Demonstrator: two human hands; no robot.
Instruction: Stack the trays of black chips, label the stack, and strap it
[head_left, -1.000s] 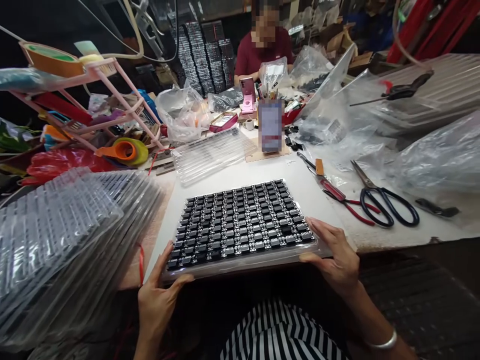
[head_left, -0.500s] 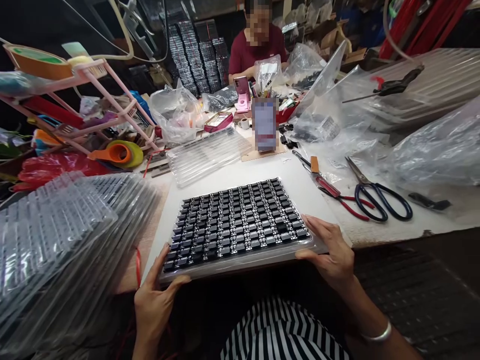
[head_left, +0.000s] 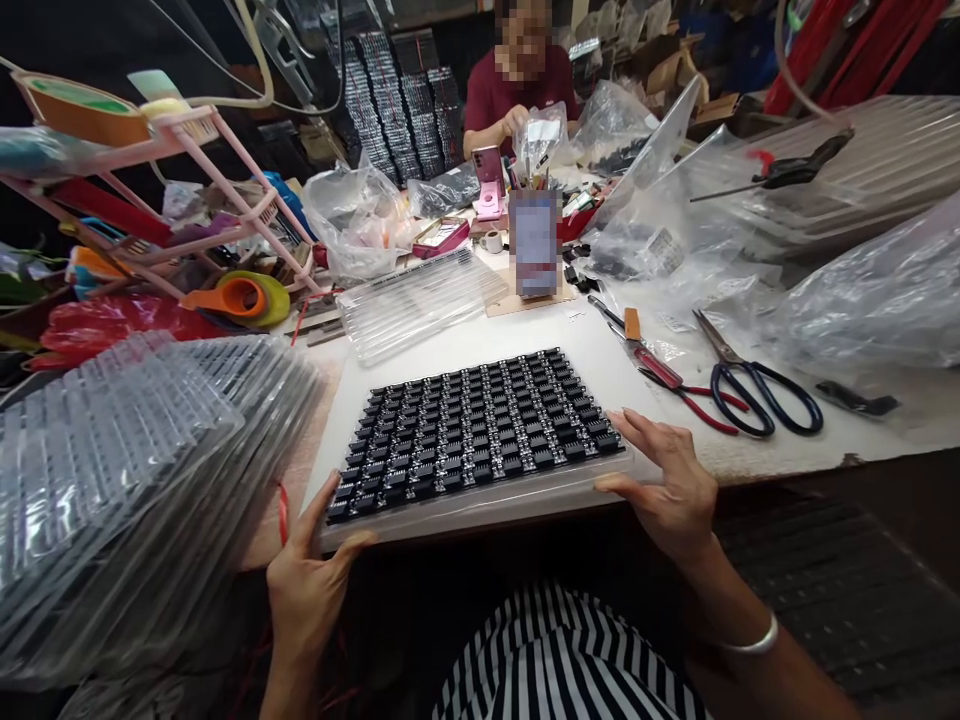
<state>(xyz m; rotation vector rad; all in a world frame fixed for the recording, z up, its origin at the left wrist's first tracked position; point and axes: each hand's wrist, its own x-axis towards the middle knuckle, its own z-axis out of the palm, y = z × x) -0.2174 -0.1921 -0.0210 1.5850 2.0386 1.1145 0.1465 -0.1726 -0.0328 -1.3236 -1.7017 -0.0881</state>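
A clear plastic tray [head_left: 487,500] lies on a white board at the near edge of the table. Rows of small black circuit boards with black chips [head_left: 469,425] cover its top. My left hand [head_left: 309,560] holds the tray's near left corner, fingers along the side and thumb at the front edge. At the near right corner my right hand [head_left: 670,485] grips it in the same way, with a bangle on that wrist. The undersides of the fingertips are partly hidden by the tray.
Stacked clear plastic trays [head_left: 150,480] rise at the left, below a pink rack [head_left: 225,170]. Another clear tray [head_left: 420,300] lies behind. Scissors [head_left: 750,385] and red-handled pliers [head_left: 697,405] lie at the right. Across the table sits a person in a dark red shirt [head_left: 480,95].
Both hands stay on the tray, which shows little movement. The view has shifted slightly. Across the table, the other person's hand has come up beside a clear bag.
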